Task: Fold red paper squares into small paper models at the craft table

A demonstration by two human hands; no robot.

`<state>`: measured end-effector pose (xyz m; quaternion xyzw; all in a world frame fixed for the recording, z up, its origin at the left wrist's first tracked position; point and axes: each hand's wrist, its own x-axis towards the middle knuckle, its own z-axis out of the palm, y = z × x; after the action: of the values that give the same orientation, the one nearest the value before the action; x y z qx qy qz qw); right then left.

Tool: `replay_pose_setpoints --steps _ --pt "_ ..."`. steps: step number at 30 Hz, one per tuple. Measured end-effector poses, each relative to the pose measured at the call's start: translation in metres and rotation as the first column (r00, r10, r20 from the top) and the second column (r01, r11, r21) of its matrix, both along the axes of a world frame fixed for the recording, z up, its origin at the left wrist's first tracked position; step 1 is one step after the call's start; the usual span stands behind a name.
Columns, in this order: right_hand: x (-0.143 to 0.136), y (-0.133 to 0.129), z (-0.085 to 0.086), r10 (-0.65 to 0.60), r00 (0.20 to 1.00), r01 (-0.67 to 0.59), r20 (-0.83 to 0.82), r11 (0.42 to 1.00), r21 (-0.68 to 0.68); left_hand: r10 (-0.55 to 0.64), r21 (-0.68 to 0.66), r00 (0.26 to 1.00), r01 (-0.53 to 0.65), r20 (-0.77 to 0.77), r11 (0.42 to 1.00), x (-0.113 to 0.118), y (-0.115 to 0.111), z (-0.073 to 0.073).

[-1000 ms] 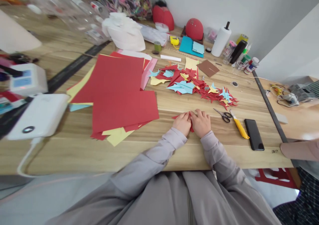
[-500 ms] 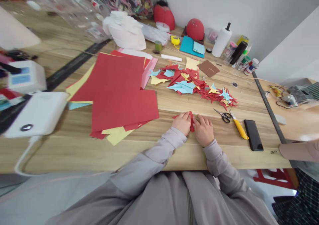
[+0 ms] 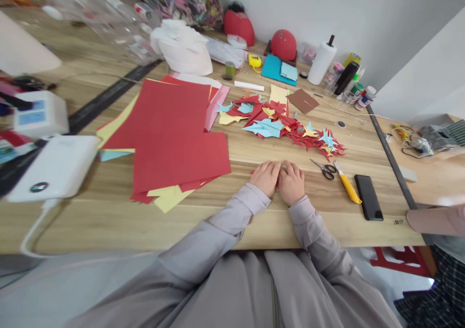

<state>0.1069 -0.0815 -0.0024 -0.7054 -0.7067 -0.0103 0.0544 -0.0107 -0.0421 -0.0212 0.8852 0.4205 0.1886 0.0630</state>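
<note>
My left hand (image 3: 266, 178) and my right hand (image 3: 291, 184) meet side by side on the table. Between them, pressed to the wood, is a small folded piece of red paper (image 3: 278, 183). Both hands have curled fingers closed on it and cover nearly all of it; its exact shape is hidden. Beyond my hands lies a heap of folded paper pieces in red (image 3: 256, 110), light blue (image 3: 267, 127) and yellow. To the left is a stack of red sheets (image 3: 174, 124) with some yellow ones under it.
Right of my hands lie scissors (image 3: 326, 169), a yellow-handled cutter (image 3: 349, 187) and a black phone (image 3: 369, 197). A white power bank (image 3: 54, 168) with a cable sits at the left. Bottles, tape and a yellow tape measure (image 3: 255, 60) line the back.
My right hand has shifted left, up against my left hand. The red paper that showed between them is now almost fully covered.
</note>
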Motion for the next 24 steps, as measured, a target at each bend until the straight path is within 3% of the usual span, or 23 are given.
replay_pose_setpoints --steps 6,17,24 --pt "0.003 -0.009 -0.001 0.033 0.998 -0.032 -0.057 0.999 0.015 -0.012 0.038 1.0 0.013 -0.028 0.999 -0.002 0.0 0.001" --pt "-0.004 -0.012 -0.001 -0.013 0.997 0.011 -0.08 1.0 -0.018 0.08 0.036 0.994 -0.078 -0.073 0.996 0.003 -0.004 0.004" --pt "-0.008 -0.009 -0.001 -0.053 0.995 0.052 -0.079 0.999 -0.01 0.086 0.053 0.992 -0.082 -0.088 0.995 0.007 0.014 0.007"
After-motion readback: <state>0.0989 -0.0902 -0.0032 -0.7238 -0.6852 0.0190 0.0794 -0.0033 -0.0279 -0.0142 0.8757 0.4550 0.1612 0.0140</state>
